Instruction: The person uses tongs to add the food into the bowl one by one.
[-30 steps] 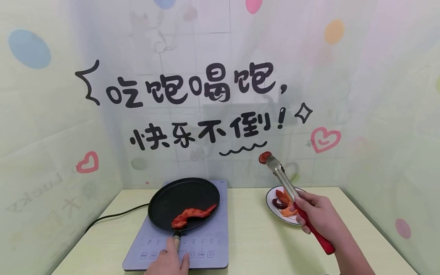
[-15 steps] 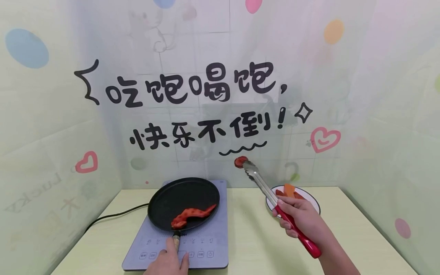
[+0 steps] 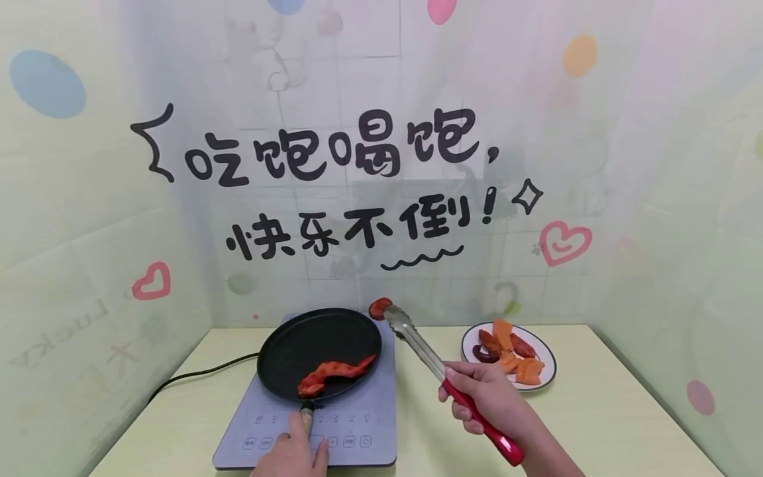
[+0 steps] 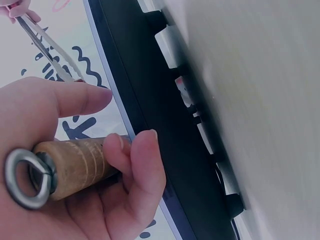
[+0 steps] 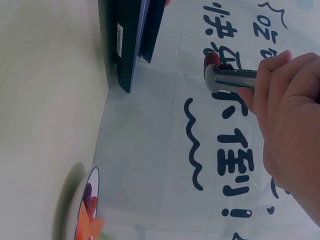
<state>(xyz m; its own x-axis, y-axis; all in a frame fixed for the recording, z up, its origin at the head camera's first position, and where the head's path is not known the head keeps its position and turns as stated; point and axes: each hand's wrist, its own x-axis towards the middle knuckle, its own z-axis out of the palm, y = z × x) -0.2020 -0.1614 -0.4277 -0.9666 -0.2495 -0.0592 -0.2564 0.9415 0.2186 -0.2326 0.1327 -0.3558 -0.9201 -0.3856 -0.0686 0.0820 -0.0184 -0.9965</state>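
In the head view my left hand (image 3: 292,454) grips the wooden handle (image 3: 306,421) of a black frying pan (image 3: 310,338); its fingers curl round that handle (image 4: 82,167) in the left wrist view. A wavy red strip of food, like bacon (image 3: 334,375), lies in the pan near the handle. My right hand (image 3: 489,404) holds metal tongs (image 3: 420,344) with red grips. Between the tongs' tips is a small round red food piece (image 3: 379,308), raised beside the pan's right rim. The right wrist view shows that red piece (image 5: 212,60) at the tongs' end.
The pan rests on a grey induction cooktop (image 3: 357,454) with a black cord (image 3: 203,371) running left. A white plate (image 3: 548,371) at the right holds several orange and dark red food pieces. Patterned curtains (image 3: 381,66) hang behind and beside the table (image 3: 626,411).
My right hand has moved left and down, carrying the tongs and the red piece from above the plate to beside the pan. The left hand and pan stay put.
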